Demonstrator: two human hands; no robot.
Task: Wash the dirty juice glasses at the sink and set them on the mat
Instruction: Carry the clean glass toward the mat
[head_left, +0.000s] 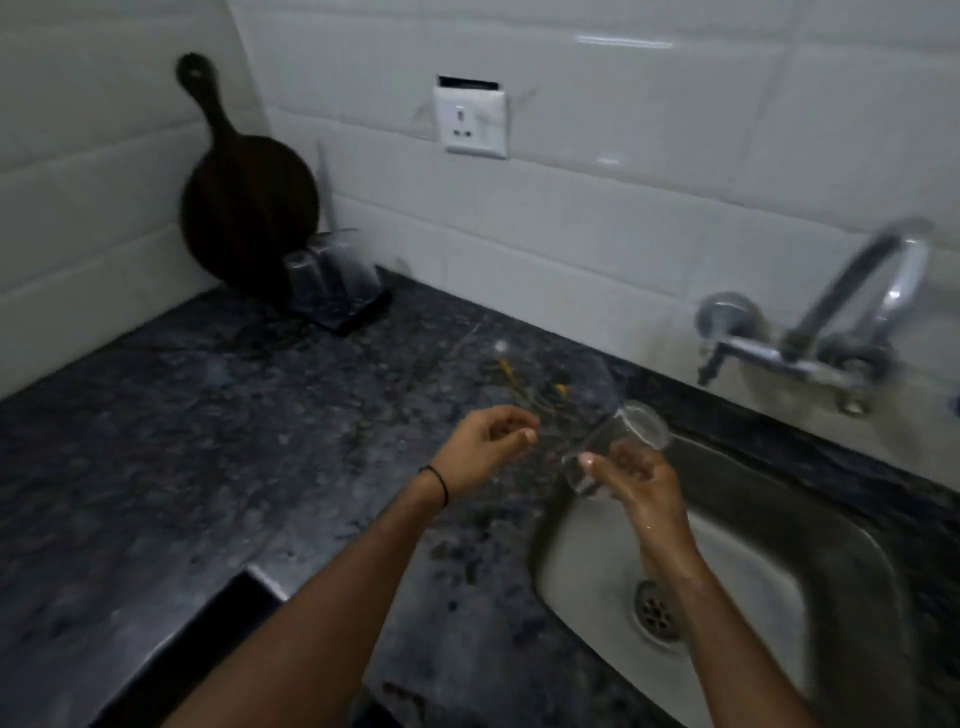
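Glass (623, 434) clamped in right grip (636, 480): fingers curled round its lower end, thumb tip on the near side, forearm coming up from bottom right across the sink (769, 545) basin. Glass is in the air above the sink's left rim, clear of the tabletop (208, 441). Long axis tilted: low end toward the person and left, high end up and right toward the tap (883, 291). Round end face shows at the top; can't tell mouth or base, motion blur. Left grip (480, 447) just left of the glass, not touching it, fingers loosely curled, thumb tip against index, nothing in it. Black band (441, 483) on that wrist, forearm in from bottom centre. Blurred clear shapes with yellow streaks (530, 382) on tabletop just beyond the left grip. Far corner: clear glasses (332, 270) standing on a dark mat (358, 317), beside a round dark board (249, 208) leaning on the tiles. Wall socket (470, 122) lettering too blurred to read.
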